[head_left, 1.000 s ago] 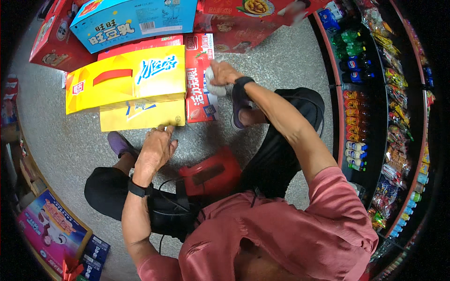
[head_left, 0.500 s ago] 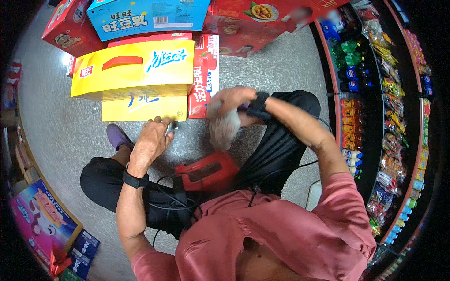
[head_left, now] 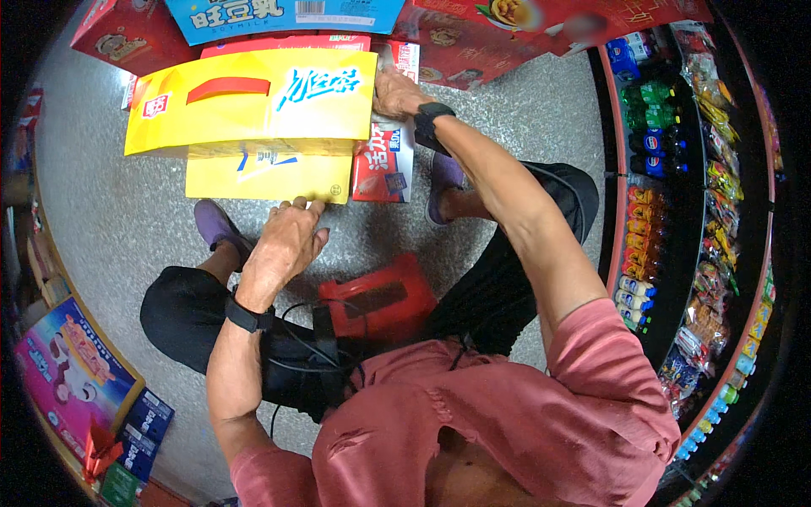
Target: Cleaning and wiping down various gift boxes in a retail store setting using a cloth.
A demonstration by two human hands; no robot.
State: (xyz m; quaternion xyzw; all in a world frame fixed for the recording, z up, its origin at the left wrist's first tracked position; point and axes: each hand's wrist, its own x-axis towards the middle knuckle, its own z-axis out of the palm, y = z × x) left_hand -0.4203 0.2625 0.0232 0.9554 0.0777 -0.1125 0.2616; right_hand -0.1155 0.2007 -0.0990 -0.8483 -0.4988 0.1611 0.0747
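Observation:
A yellow carton (head_left: 253, 118) with a red strap handle (head_left: 228, 87) stands in front of me, its lower yellow face (head_left: 321, 176) turned toward me. My left hand (head_left: 287, 241) rests its fingertips at the near edge of that face, fingers apart and nothing visibly in them. At the carton's upper right edge is my right hand (head_left: 395, 95), touching or very close to it; its fingers are partly hidden, and no cloth shows. A red and white carton (head_left: 384, 169) sits directly right of the yellow one, below my right wrist.
Behind stand a blue carton (head_left: 287, 19) and large red cartons (head_left: 460, 51). Between my knees lies a red plastic object (head_left: 380, 296) with dark cables over it. Shelves of bottles (head_left: 646, 211) and snack packets line the right. A poster board (head_left: 80, 372) leans at lower left.
My right hand has moved forward from above my right knee to the yellow carton's right edge. The greyish cloth it held is out of sight. My left hand stays near the carton's front edge.

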